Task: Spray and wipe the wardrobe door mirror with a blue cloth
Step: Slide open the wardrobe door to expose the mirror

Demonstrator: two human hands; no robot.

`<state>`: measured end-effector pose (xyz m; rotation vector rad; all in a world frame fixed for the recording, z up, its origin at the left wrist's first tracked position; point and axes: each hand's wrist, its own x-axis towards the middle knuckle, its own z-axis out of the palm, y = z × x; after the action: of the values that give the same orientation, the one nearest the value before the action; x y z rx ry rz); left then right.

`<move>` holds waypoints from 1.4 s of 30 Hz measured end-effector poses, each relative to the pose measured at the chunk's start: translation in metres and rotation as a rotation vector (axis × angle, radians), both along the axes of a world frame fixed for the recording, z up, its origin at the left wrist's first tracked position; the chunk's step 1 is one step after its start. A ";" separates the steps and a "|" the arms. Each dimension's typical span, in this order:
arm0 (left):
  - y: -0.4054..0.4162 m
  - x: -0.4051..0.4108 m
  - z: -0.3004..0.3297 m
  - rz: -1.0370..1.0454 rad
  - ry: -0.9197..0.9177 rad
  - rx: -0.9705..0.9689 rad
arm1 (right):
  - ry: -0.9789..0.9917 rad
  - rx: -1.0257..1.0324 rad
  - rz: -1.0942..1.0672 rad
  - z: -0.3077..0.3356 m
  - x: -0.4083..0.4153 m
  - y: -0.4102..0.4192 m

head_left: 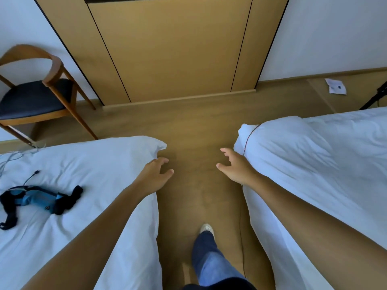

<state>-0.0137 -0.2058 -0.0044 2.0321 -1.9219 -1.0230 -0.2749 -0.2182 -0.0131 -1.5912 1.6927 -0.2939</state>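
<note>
Person stands in the gap btwn two beds, one leg in blue jeans (209,262) fwd, pale shoe (207,228) on the wood floor (194,126). Both arms stretched out ahead, low. Left hand (156,174) hangs just off the corner of the left bed (83,164), fingers spread and loosely curved, holding nothing; can't tell if the wrist brushes the sheet. Right hand (234,167) likewise spread wide, empty, right beside the edge of the right bed (303,155), w/ thumb pointing inward.

On the left bed, well apart from the hand: a blue-and-black strap thing (39,200) w/ a thin cable (31,176) next to it. A dark cord (241,237) runs along the floor by the right bed.

Further on, a wooden chair (35,91) w/ dark seat against the left wall. Straight ahead, the wardrobe door (173,49), plain light-wood panels from this angle; no mirror surface facing this way. Scrap of white paper (336,86) on the floor at far right, beside a black tripod leg (374,97).
</note>
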 end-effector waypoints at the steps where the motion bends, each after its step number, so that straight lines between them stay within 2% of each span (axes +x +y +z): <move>1: -0.021 -0.006 0.003 -0.006 0.006 0.004 | -0.008 0.003 -0.010 0.002 -0.004 -0.019; 10: -0.173 -0.041 0.018 -0.049 0.025 0.004 | -0.058 0.023 -0.097 0.019 -0.050 -0.162; 17: -0.296 -0.047 0.005 -0.109 0.015 0.002 | -0.063 0.054 -0.158 0.000 -0.055 -0.276; 28: -0.553 -0.055 0.007 -0.189 0.027 0.007 | -0.087 0.050 -0.324 -0.013 -0.040 -0.495; 34: -0.654 -0.105 0.004 -0.289 0.029 0.025 | -0.117 0.064 -0.419 -0.010 -0.072 -0.567; 42: -0.780 -0.237 -0.010 -0.420 0.076 0.052 | -0.138 0.063 -0.564 -0.026 -0.194 -0.669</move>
<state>-0.2508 -0.9858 -0.0144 1.6169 -2.3587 -1.2259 -0.4689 -0.8868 -0.0390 -0.9947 1.9902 -0.6086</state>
